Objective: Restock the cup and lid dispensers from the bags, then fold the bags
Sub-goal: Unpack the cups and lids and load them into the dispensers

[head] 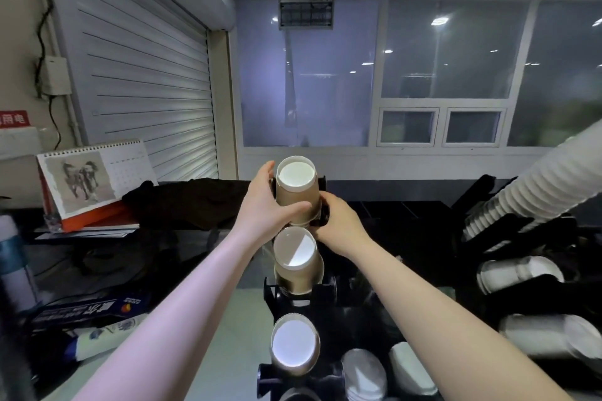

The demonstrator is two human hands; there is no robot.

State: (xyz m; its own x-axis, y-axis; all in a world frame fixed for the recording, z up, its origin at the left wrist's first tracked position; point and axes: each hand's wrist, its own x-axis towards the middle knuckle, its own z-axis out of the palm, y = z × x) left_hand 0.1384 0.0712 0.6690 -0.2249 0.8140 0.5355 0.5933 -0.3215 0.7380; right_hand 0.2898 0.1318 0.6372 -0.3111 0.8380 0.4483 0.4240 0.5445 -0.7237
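Observation:
A black dispenser rack [325,291] runs away from me with brown paper cup stacks in its slots. My left hand [267,205] grips the far stack of brown cups [296,192], thumb across its front and fingers behind. My right hand [338,221] holds the rack's black bracket on the stack's right side; its fingertips are hidden. A second brown cup stack [298,262] stands in the middle slot and a third [294,347] in the near slot.
A long white cup stack [547,179] slants in from the upper right over more white cups and lids [518,275] in black holders. A desk calendar [94,181], a dark cloth [192,202] and packets [91,306] lie at left.

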